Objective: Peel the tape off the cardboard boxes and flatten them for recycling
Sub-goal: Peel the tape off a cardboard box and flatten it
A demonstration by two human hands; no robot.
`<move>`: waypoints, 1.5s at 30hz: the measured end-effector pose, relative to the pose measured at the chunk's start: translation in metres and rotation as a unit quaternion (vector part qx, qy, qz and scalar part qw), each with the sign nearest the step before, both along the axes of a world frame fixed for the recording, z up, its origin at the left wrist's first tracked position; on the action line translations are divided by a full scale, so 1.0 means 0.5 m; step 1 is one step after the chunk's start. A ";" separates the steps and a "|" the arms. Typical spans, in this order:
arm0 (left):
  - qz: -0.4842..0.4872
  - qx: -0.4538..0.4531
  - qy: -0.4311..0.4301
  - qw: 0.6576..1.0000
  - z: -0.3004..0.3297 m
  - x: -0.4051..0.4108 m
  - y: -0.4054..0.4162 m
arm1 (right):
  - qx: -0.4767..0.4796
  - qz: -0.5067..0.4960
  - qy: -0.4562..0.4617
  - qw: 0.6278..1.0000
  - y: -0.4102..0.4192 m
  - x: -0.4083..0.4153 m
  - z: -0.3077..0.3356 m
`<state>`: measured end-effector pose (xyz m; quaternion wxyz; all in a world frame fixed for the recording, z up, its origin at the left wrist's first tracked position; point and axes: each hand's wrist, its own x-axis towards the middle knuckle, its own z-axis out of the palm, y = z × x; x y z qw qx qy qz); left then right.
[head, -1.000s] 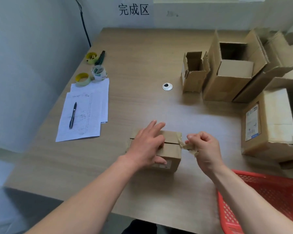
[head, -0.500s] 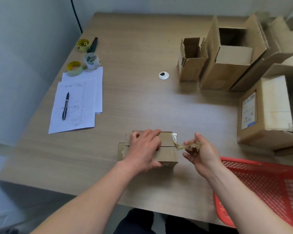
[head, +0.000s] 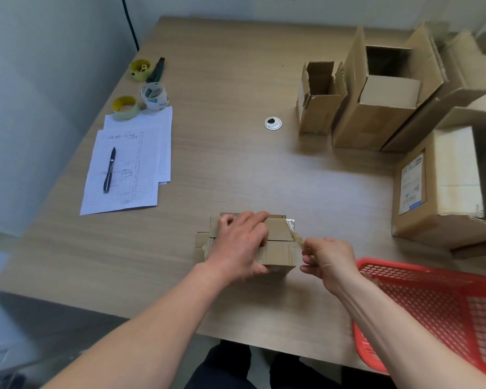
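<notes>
Tape (head: 294, 236) ran taut from the right edge of the small box (head: 278, 248) into the right hand (head: 330, 261), whose grip was pinched round the twisted strip to peel it away sideways. That box sat near the front edge of the surface (head: 236, 164). The left hand (head: 240, 242) lay flat on its top, fingers straight, likely to stop it sliding with the pull. Just beside the right arm, a red basket (head: 432, 310) probably waited for scraps.
</notes>
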<state>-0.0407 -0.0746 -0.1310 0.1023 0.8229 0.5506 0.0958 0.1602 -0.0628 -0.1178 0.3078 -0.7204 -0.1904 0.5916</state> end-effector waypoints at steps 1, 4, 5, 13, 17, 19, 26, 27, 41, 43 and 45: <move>-0.002 0.000 0.007 1.000 -0.002 0.000 0.000 | -0.001 0.006 -0.005 1.000 0.001 -0.001 -0.001; -0.004 -0.008 0.024 1.000 -0.004 0.001 0.000 | -0.009 0.022 -0.005 1.000 0.005 -0.003 -0.001; -0.003 -0.009 0.026 1.000 -0.003 0.001 0.000 | -0.012 0.025 -0.004 1.000 0.007 -0.002 -0.001; -0.002 -0.017 0.039 0.999 0.001 0.001 -0.001 | -0.044 0.107 0.026 0.993 0.024 0.011 0.008; 0.001 -0.017 0.027 0.999 -0.001 -0.002 0.002 | 0.059 0.181 -0.099 0.977 0.012 0.007 -0.010; 0.001 -0.017 0.029 0.999 -0.002 -0.001 0.003 | 0.136 0.189 -0.160 0.959 -0.003 0.002 -0.022; 0.000 -0.019 0.026 0.999 0.001 -0.001 0.000 | 0.213 0.193 -0.130 0.949 -0.026 0.007 -0.022; -0.001 -0.022 0.030 0.999 0.003 0.000 0.000 | 0.195 0.173 -0.089 0.961 -0.018 0.009 -0.022; -0.018 -0.025 0.041 0.999 0.003 -0.001 -0.006 | 0.097 0.008 -0.020 0.995 0.106 -0.054 -0.006; -0.021 -0.024 0.039 0.999 0.002 -0.001 -0.004 | 0.091 0.043 -0.050 0.994 0.113 -0.050 -0.006; -0.022 -0.022 0.037 0.999 0.001 -0.002 -0.004 | 0.076 0.044 -0.061 0.994 0.111 -0.044 -0.015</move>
